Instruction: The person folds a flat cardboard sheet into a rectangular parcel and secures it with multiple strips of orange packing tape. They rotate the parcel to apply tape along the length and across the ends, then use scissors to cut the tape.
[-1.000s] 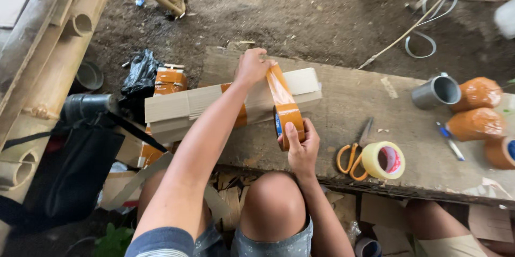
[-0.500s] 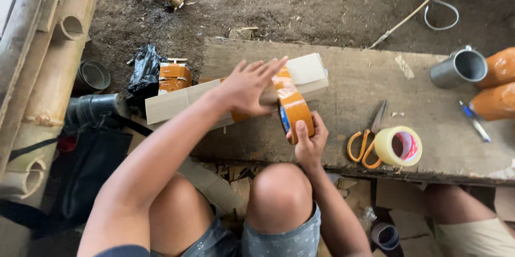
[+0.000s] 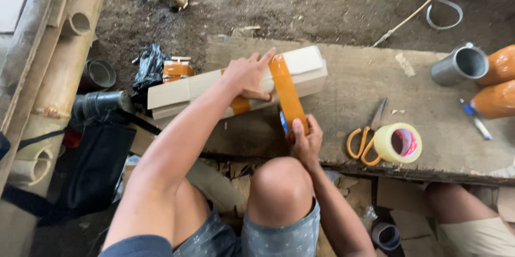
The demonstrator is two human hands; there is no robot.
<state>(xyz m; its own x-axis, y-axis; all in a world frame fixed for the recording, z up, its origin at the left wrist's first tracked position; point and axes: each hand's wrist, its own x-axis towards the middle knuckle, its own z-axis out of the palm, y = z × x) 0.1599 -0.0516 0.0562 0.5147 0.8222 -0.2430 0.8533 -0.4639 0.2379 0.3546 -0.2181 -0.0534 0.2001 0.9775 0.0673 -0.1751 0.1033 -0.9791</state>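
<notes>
**Taping a long carton**

The left hand (image 3: 248, 76) pressed flat, fingers spread, on the light, stiff cardboard box (image 3: 236, 83) mid-plank. The right hand (image 3: 306, 140) gripped the brown tape roll (image 3: 292, 123) nearer; its sticky strip probably wanted taut, edge-held handling.

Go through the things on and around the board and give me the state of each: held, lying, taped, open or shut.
Left hand: flat, pressing the cardboard box.
Right hand: gripping the brown tape roll.
Cardboard box: closed, lying flat, partly taped.
Brown tape roll: strip pulled out over box.
Scissors: lying on wooden board, untouched.
Pale tape roll: lying flat, untouched.
Metal cup: on its side.
</notes>
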